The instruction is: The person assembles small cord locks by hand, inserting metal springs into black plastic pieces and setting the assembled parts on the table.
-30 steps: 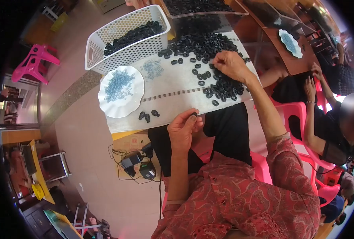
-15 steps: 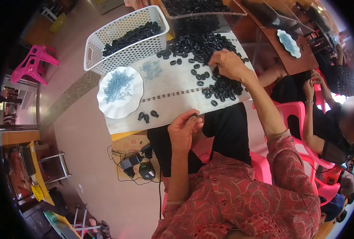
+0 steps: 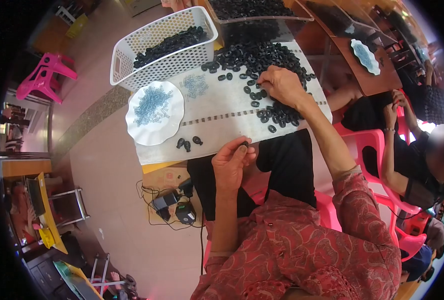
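Note:
My left hand (image 3: pixel 232 162) is closed in a pinch near the table's front edge, with a small black plastic piece (image 3: pixel 244 144) between thumb and fingers. My right hand (image 3: pixel 284 86) reaches over the heap of black oval rings (image 3: pixel 254 56). Its thumb and fingertips are drawn together low over the cloth, and what they grip is hidden. A smaller cluster of rings (image 3: pixel 280 116) lies just below that hand. Several black pieces with a narrow end (image 3: pixel 187 145) rest at the cloth's left front. A white scalloped plate (image 3: pixel 134 131) holds tiny clear-blue parts (image 3: pixel 153 104).
A white perforated basket (image 3: pixel 154 71) of black pieces stands at the back left, beside a clear bin (image 3: pixel 267 21). More tiny parts (image 3: pixel 194 86) lie on the white cloth (image 3: pixel 217 102). A seated person (image 3: pixel 407 155) is at the right. Cables and adapters (image 3: pixel 174 205) lie below.
My right hand has drawn slightly nearer the loose rings, its fingertips now low beside them. The left hand keeps its pinch on the black piece. The whole view has shifted a little.

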